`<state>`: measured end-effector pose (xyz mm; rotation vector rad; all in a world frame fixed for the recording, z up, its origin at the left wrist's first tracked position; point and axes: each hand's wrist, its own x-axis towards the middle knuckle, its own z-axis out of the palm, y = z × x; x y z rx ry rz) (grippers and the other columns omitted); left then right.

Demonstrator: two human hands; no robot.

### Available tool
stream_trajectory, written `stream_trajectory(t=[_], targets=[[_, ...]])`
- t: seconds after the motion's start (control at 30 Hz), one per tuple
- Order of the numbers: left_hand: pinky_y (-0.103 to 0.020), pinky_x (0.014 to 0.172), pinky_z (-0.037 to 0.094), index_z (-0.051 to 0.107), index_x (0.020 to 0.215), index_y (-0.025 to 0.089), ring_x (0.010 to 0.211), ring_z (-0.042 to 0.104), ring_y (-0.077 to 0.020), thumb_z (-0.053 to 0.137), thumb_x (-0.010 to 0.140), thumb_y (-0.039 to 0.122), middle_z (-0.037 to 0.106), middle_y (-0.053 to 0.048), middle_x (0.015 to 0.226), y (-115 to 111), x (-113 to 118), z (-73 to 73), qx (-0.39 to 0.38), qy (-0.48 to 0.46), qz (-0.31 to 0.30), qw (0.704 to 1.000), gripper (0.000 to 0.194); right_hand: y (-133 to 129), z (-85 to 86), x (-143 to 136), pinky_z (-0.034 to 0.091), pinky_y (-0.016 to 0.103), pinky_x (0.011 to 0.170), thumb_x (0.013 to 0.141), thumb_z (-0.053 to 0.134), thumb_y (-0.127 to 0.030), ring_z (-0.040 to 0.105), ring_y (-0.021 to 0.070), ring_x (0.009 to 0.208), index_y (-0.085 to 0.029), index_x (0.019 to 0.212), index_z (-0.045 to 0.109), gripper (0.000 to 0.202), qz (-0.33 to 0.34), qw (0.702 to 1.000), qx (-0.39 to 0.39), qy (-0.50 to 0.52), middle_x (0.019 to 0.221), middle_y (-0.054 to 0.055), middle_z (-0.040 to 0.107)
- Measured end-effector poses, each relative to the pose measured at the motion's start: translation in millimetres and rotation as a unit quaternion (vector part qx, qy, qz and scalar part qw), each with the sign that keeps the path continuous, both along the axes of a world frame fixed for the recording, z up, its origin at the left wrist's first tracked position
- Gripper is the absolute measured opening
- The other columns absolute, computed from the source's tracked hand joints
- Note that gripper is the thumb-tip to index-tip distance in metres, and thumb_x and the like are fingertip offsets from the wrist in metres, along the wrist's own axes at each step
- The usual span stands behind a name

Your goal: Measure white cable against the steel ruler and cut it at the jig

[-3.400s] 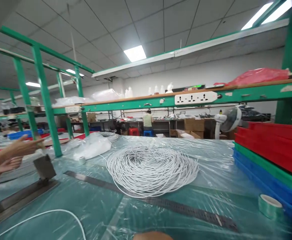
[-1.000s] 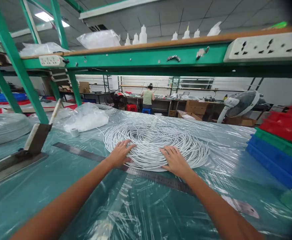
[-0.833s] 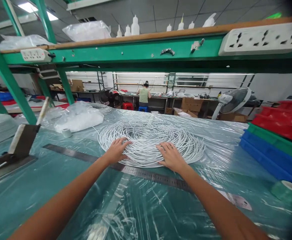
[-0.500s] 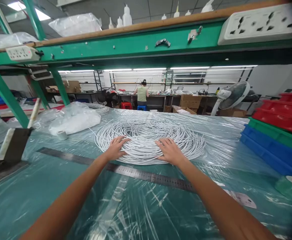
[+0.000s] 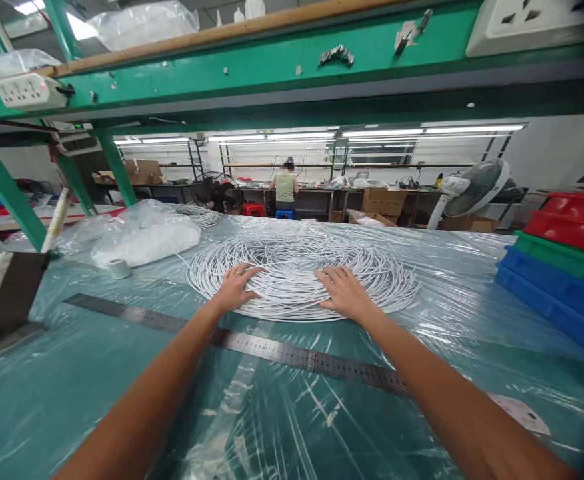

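A wide coil of thin white cable (image 5: 292, 293) lies flat on the plastic-covered green table (image 5: 122, 373). My left hand (image 5: 236, 287) rests on the near left part of the coil, with its fingers spread over the strands. On the near right part lies my right hand (image 5: 343, 291), palm down, its fingers also apart. Neither hand is closed round the cable. A long steel ruler (image 5: 282, 351) runs across the table on the near side of the coil, passing beneath both forearms.
Stacked red, green and blue trays (image 5: 557, 280) stand at the right. At the left are a plastic bag (image 5: 147, 233), a tape roll (image 5: 119, 269) and a metal device (image 5: 12, 287). A green shelf beam (image 5: 272, 60) crosses above. A person (image 5: 285, 187) sits far off.
The camera view has shifted a little, so the shelf sits higher and the trays farther right. Both hands stay on the coil, hardly moved against it.
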<state>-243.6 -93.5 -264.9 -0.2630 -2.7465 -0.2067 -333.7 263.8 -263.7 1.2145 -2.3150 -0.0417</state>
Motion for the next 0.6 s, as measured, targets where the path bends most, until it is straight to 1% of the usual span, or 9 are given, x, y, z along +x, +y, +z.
stream_trajectory(t=[0.1,0.2,0.27,0.37,0.43,0.47,0.5,0.53,0.6], targets=[[-0.064,0.123,0.026,0.046,0.155,0.023,0.148,0.03,-0.0392,0.074,0.098,0.038,0.031,-0.013,0.163,0,2,-1.0,-0.006,-0.004,0.003,1.0,0.065,0,2.2,5,0.028,0.057,0.121,0.097,0.063,-0.047,0.045,0.042,0.14,-0.011,0.159,0.04,0.075,-0.021,0.999,0.001,-0.034,0.152,0.026,0.052],[-0.064,0.123,0.027,0.047,0.155,0.021,0.148,0.031,-0.0388,0.072,0.1,0.036,0.032,-0.015,0.163,6,7,1.2,-0.02,-0.01,0.012,1.0,0.062,-5,12.3,20,0.026,0.057,0.125,0.097,0.063,-0.042,0.042,0.0401,0.147,-0.014,0.161,0.039,0.074,-0.048,0.996,0.009,-0.07,0.158,0.023,0.048],[-0.065,0.123,0.027,0.048,0.154,0.02,0.149,0.032,-0.0393,0.072,0.101,0.034,0.034,-0.016,0.162,13,11,5.4,-0.029,-0.015,0.025,0.999,0.06,-11,22.1,38,0.026,0.057,0.126,0.095,0.065,-0.038,0.04,0.04,0.15,-0.013,0.161,0.041,0.074,-0.073,0.993,0.012,-0.093,0.16,0.023,0.047],[-0.067,0.121,0.033,0.05,0.152,0.018,0.148,0.034,-0.0411,0.075,0.099,0.032,0.036,-0.017,0.16,22,23,17.1,-0.038,-0.023,0.033,0.998,0.06,-19,37.9,79,0.025,0.059,0.127,0.089,0.067,-0.024,0.038,0.0444,0.152,-0.004,0.158,0.043,0.076,-0.125,0.984,0.003,-0.129,0.162,0.029,0.041],[-0.065,0.119,0.036,0.051,0.152,0.018,0.148,0.034,-0.0414,0.079,0.095,0.029,0.034,-0.017,0.162,24,43,25.9,-0.041,-0.024,0.013,0.999,0.064,-17,49.7,114,0.023,0.06,0.128,0.087,0.064,-0.015,0.035,0.0453,0.154,0.001,0.157,0.044,0.075,-0.144,0.977,-0.004,-0.155,0.164,0.031,0.035],[-0.064,0.119,0.037,0.051,0.152,0.018,0.148,0.034,-0.041,0.081,0.093,0.025,0.032,-0.017,0.163,25,58,29.0,-0.041,-0.02,-0.003,0.999,0.066,-13,56.8,133,0.023,0.059,0.128,0.087,0.063,-0.014,0.034,0.0447,0.154,0.001,0.156,0.045,0.073,-0.146,0.974,-0.007,-0.172,0.165,0.03,0.033],[-0.062,0.119,0.038,0.051,0.151,0.018,0.148,0.035,-0.0405,0.081,0.091,0.02,0.03,-0.018,0.165,26,77,30.4,-0.038,-0.012,-0.018,0.999,0.067,-7,64.9,152,0.026,0.058,0.128,0.088,0.061,-0.015,0.036,0.0436,0.153,0.0,0.154,0.049,0.069,-0.144,0.971,-0.008,-0.19,0.165,0.029,0.035],[-0.06,0.119,0.04,0.052,0.15,0.018,0.148,0.037,-0.0398,0.079,0.089,0.015,0.029,-0.018,0.166,27,98,29.5,-0.034,-0.001,-0.032,0.999,0.066,0,74.0,171,0.034,0.055,0.125,0.09,0.06,-0.018,0.042,0.0419,0.15,-0.002,0.15,0.055,0.062,-0.139,0.967,-0.008,-0.213,0.162,0.027,0.041],[-0.055,0.115,0.047,0.057,0.143,0.017,0.143,0.045,-0.0381,0.073,0.087,0.007,0.031,-0.019,0.164,33,145,20.8,-0.017,0.026,-0.051,0.998,0.06,13,93.9,211,0.053,0.045,0.11,0.097,0.053,-0.028,0.062,0.0349,0.134,-0.01,0.14,0.067,0.048,-0.119,0.958,-0.007,-0.261,0.147,0.02,0.062]])
